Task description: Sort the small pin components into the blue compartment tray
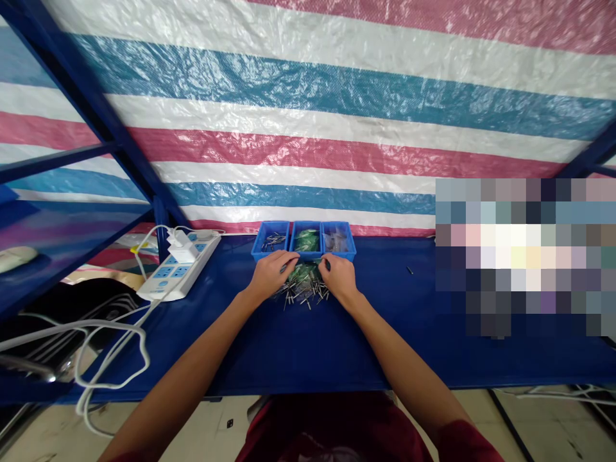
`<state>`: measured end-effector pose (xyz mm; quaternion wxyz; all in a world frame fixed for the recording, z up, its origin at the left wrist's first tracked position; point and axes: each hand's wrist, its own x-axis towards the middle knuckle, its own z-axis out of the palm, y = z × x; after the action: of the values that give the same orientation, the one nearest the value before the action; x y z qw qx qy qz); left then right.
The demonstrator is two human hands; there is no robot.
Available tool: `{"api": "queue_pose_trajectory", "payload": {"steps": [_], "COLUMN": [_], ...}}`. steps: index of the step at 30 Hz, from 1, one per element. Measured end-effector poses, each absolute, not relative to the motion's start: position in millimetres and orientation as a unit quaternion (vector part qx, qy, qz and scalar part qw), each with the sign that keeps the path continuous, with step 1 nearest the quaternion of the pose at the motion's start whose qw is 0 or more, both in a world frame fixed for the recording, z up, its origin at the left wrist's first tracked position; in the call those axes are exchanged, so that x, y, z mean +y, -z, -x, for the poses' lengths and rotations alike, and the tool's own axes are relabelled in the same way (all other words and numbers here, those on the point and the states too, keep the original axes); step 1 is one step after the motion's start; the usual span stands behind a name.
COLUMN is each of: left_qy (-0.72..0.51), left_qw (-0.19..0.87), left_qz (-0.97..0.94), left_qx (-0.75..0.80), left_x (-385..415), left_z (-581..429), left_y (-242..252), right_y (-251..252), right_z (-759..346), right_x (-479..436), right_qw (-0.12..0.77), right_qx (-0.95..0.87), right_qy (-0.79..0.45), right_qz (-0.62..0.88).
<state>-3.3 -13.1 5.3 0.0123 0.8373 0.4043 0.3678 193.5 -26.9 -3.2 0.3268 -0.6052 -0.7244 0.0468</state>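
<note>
On the blue table lies a loose pile of thin metal pins that look like rivets [308,298], mixed with green pieces [304,273] that look like small plastic bags. My left hand [272,277] is at the pile's left side, its fingers curled and pinched together. Across from it, my right hand [341,280] is closed in the same way at the right side. A small dark bit shows at the fingertips of each hand, too small to name. Just behind are three joined blue bins: the left bin [258,246] holds metal pins, the middle bin [307,255] green pieces, the right bin [351,246] clear or greyish pieces.
A white power strip [161,290] with a plugged-in adapter [181,246] stands at the left, its white cables [139,333] looping over the table edge. One loose pin [409,270] lies to the right. Behind hangs a striped plastic sheet [308,115]. The far right is pixelated.
</note>
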Motion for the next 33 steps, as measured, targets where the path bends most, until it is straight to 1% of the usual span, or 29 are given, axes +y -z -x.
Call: {"api": "queue_pose_trajectory", "payload": {"steps": [3, 5, 8, 13, 16, 19, 25, 33], "left_qy": [-0.382, -0.384, -0.379, -0.389, -0.414, -0.432, -0.441, -0.413], "left_qw": [0.039, 0.066, 0.089, 0.104, 0.134, 0.175, 0.303, 0.302], "left_qz": [-0.83, -0.832, -0.843, -0.843, -0.811, -0.779, -0.746, -0.76], "left_qx": [0.404, 0.394, 0.37, 0.357, 0.39, 0.419, 0.397, 0.4], "left_x": [-14.1, -14.3, -14.2, -15.4, -17.7, -19.6, -20.1, -21.2], "left_z": [3.2, 2.7, 1.6, 0.6, 0.8, 0.6, -2.9, -3.9], "left_y": [-7.9, -8.9, -8.9, -9.0, -12.0, -14.6, -13.7, -17.0], "right_y": [2.4, 2.0, 1.7, -1.1, -3.0, -1.9, 2.8, 3.8], "right_z": [-192.5, -191.2, -189.2, -188.0, -187.9, -187.5, -186.1, -184.2], "right_x": [-29.2, -31.2, -33.7, -37.2, -37.8, -36.7, -35.8, -37.6], "right_qw": [0.398, 0.429, 0.444, 0.48, 0.485, 0.472, 0.461, 0.47], "right_qx": [-0.724, -0.734, -0.751, -0.736, -0.72, -0.726, -0.749, -0.75], "right_qy": [-0.061, -0.09, -0.136, -0.168, -0.196, -0.202, -0.183, -0.176], "right_qz": [0.561, 0.519, 0.47, 0.447, 0.456, 0.457, 0.44, 0.431]}}
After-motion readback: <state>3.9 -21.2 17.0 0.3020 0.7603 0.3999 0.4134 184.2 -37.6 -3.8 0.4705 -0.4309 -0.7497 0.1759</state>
